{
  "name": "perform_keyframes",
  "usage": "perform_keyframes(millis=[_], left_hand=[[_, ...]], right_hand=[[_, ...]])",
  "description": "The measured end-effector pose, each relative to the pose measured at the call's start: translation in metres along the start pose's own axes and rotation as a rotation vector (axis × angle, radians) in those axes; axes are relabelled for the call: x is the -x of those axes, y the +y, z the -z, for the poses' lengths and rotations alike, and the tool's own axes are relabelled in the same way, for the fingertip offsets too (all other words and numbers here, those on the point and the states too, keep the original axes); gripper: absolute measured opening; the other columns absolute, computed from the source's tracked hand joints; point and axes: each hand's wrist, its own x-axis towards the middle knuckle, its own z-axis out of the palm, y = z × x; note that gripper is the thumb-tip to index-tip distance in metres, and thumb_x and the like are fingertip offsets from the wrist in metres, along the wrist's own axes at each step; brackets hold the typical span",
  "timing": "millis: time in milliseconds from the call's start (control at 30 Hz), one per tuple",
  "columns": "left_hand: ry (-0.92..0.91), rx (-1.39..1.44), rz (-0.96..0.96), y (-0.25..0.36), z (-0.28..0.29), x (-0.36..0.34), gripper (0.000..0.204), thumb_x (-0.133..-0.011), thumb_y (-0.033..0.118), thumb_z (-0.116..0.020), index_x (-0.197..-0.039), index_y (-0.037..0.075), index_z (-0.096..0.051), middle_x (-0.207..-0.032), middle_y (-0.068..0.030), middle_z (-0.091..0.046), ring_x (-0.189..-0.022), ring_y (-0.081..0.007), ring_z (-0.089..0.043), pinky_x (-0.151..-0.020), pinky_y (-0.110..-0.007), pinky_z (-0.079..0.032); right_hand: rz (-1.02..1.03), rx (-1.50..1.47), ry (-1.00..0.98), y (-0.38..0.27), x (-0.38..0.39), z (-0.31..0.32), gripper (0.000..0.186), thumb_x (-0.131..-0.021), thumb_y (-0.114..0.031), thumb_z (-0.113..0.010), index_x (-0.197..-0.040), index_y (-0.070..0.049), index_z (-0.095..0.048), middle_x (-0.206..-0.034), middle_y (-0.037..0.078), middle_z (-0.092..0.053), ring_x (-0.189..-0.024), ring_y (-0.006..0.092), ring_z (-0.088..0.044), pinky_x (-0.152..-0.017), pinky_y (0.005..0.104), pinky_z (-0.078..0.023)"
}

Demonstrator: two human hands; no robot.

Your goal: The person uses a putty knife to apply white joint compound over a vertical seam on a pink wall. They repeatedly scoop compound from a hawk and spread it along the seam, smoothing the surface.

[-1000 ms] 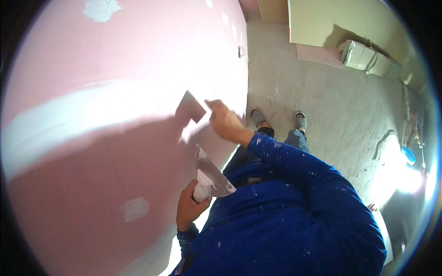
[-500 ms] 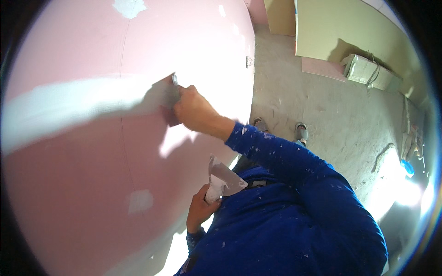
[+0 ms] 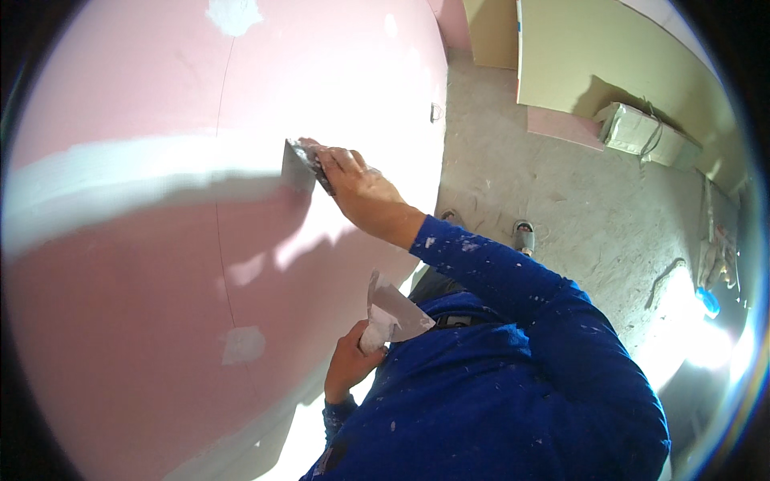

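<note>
Pink drywall (image 3: 144,321) fills the left side, with a broad pale band of joint compound (image 3: 96,172) running across it. My right hand (image 3: 365,192) is closed on a wide putty knife (image 3: 301,167), its blade held at the band's right end; glare hides exactly how the edge meets the board. Lower down, close to my waist, my left hand (image 3: 350,367) grips a second putty knife (image 3: 399,311) with its blade pointing up and right. White compound coats that knife near my fingers. A compound patch (image 3: 243,345) marks the seam left of my left hand.
A grey, dusty floor (image 3: 513,168) lies to the right, with my sandalled feet on it. Beyond stand large tan boards (image 3: 609,56), a long wrapped bundle (image 3: 650,132) and a pink board offcut (image 3: 564,128). Bright light glares at the lower right, beside a blue object (image 3: 707,302).
My right hand has shifted slightly right and down, and its putty knife has turned to a different angle. My left hand has hardly moved.
</note>
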Motion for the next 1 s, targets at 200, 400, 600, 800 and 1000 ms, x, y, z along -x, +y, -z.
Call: perform_keyframes(millis=[200,400,600,800,1000], left_hand=[[-0.003,0.123,0.139,-0.005,-0.012,0.006,0.054,-0.079,0.016,-0.078,-0.129,0.001,-0.064,-0.105,-0.0166,-0.076,-0.09,-0.0246,-0.073,-0.087,-0.038,-0.057],[0.02,-0.007,-0.036,-0.009,-0.003,-0.008,0.054,-0.08,0.018,-0.077,-0.13,0.003,-0.065,-0.104,-0.0169,-0.076,-0.09,-0.0276,-0.073,-0.087,-0.039,-0.057],[0.054,0.041,-0.058,-0.025,0.0,-0.01,0.056,-0.078,0.027,-0.077,-0.129,0.005,-0.066,-0.102,-0.0201,-0.076,-0.092,-0.0333,-0.074,-0.086,-0.042,-0.056],[0.148,0.194,-0.001,-0.029,-0.014,0.005,0.06,-0.078,0.03,-0.078,-0.132,0.007,-0.066,-0.103,-0.0213,-0.076,-0.093,-0.0351,-0.074,-0.087,-0.042,-0.056],[0.212,0.208,-0.064,-0.027,-0.028,0.013,0.062,-0.078,0.031,-0.076,-0.133,0.006,-0.065,-0.105,-0.0235,-0.076,-0.096,-0.0386,-0.074,-0.091,-0.044,-0.056]], right_hand=[[0.034,0.059,0.015,-0.032,0.014,-0.018,0.075,-0.091,-0.007,-0.063,-0.153,0.018,-0.029,-0.135,0.029,-0.046,-0.128,0.0435,-0.052,-0.086,0.0392,-0.065],[0.001,-0.228,-0.216,-0.017,0.059,-0.01,0.061,-0.093,-0.005,-0.061,-0.15,0.008,-0.041,-0.138,0.03,-0.049,-0.125,0.0383,-0.058,-0.089,0.0472,-0.06],[-0.799,-0.616,-0.115,0.079,0.022,-0.054,0.039,-0.093,-0.015,-0.053,-0.123,0.008,-0.062,-0.104,0.026,-0.071,-0.098,0.0349,-0.071,-0.084,0.0454,-0.056],[-0.601,-0.671,-0.072,0.05,-0.014,-0.061,0.037,-0.092,-0.013,-0.052,-0.12,0.008,-0.063,-0.1,0.022,-0.071,-0.089,0.0298,-0.069,-0.077,0.0412,-0.055],[-0.522,-0.908,-0.213,-0.067,-0.046,0.047,0.024,-0.097,-0.009,-0.058,-0.115,0.006,-0.062,-0.099,0.009,-0.066,-0.086,0.0169,-0.064,-0.076,0.0332,-0.056]])
